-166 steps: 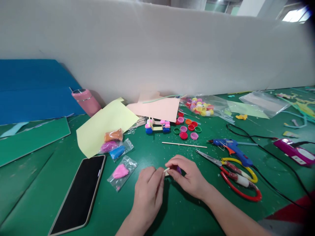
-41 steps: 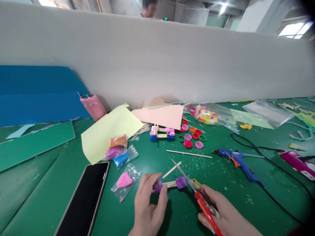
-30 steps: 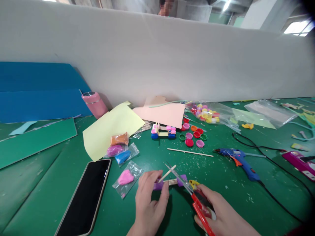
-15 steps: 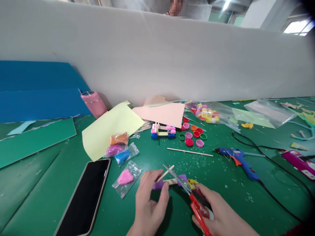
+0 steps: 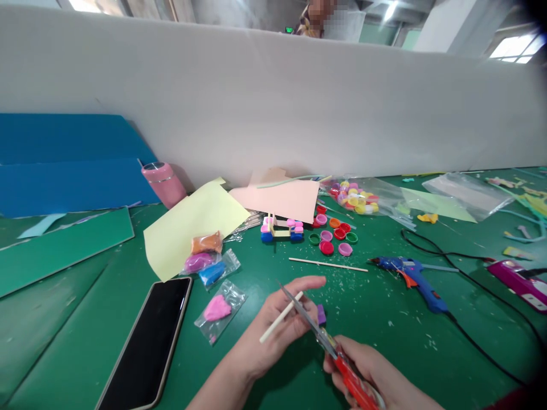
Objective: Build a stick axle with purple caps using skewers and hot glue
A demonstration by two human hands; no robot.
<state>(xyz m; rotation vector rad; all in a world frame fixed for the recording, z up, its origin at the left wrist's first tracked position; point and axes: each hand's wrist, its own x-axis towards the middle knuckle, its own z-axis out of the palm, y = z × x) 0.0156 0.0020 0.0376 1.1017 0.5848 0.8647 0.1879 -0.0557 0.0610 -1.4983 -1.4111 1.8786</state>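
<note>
My left hand (image 5: 273,330) is turned with one finger stretched out to the right and its other fingers bent. A short pale wooden stick (image 5: 273,327) lies slantwise against this hand. In my right hand (image 5: 367,367) is a pair of scissors (image 5: 351,378) with red handles, their blades crossing the stick near its upper end. A purple block (image 5: 321,314) shows just beyond my left fingers; anything attached to it is hidden. A longer thin stick (image 5: 329,264) lies on the table behind the hands.
On the green table (image 5: 384,353) lie a phone (image 5: 147,341), bagged pink clay (image 5: 217,308), a blue glue gun (image 5: 412,276) with its cord, and several bottle caps (image 5: 326,247). A small model (image 5: 282,229) with blue wheels and a pink flask (image 5: 163,185) stand farther back.
My left hand has rotated and moved right, one finger now extended. The stick has shifted down-left with it. The scissors remain across the stick, and the purple block is now mostly covered.
</note>
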